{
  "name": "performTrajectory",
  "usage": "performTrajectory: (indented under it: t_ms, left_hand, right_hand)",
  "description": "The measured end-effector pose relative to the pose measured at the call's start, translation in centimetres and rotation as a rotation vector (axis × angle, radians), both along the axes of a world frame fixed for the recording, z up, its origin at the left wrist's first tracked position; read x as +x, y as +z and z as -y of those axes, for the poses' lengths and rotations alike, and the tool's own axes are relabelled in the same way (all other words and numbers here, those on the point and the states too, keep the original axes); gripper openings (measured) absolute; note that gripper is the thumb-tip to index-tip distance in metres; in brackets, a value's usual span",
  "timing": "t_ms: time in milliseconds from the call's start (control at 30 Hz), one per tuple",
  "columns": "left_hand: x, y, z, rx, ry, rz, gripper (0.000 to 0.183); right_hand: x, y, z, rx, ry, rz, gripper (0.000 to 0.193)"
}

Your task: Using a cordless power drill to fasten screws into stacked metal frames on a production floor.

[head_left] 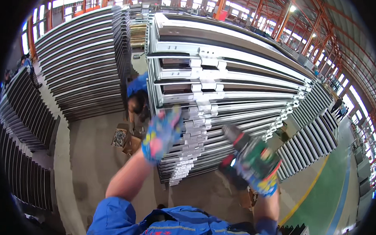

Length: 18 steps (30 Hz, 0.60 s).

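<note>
A tall stack of silvery metal frames (182, 72) with metal brackets (204, 96) along its near side stands in front of me. My left hand (161, 137), in a patterned blue glove with yellow and pink, is raised beside the stack's left edge. Motion blurs its fingers, so whether it holds anything is unclear. My right hand (262, 181), gloved alike, grips a green and black cordless drill (257, 156). The drill's chuck (232, 133) points up and left toward the brackets, and whether it touches them cannot be made out.
Another person (137, 94) in blue crouches at the stack's left. Near them on the floor are an open box of small parts (119, 137) and a cardboard box (133, 145). More frame stacks stand left (82, 67) and right (309, 144). A green walkway (323, 195) runs at right.
</note>
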<state>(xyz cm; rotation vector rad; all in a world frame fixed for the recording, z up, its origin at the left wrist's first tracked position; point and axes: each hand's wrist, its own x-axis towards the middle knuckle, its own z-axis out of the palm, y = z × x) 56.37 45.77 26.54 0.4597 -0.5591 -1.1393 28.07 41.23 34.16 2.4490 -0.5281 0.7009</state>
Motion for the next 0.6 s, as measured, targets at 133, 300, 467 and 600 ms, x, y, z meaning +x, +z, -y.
performTrajectory:
  t_ms: [133,300,467,600]
  left_hand:
    - [-3.5,-10.0,-4.2,0.472,-0.206,0.368,0.027]
    - [-7.8,-21.1,-8.4,0.820,-0.330,-0.191,0.022]
    - [-9.8,-25.3,-10.3,0.901,-0.641,-0.407,0.024]
    - [-10.8,-24.6,-9.3,0.883,-0.698,-0.236,0.019]
  right_hand:
    - [-2.6,-8.8,-1.3,0.548,0.169,0.016,0.021]
    - [-5.7,-18.3,-3.0,1.902,0.312,0.805,0.035]
    - [-7.5,-21.3,-4.2,1.441,0.142,0.261,0.038]
    - [-8.3,-21.1,-4.5,1.659,0.133,0.396,0.040]
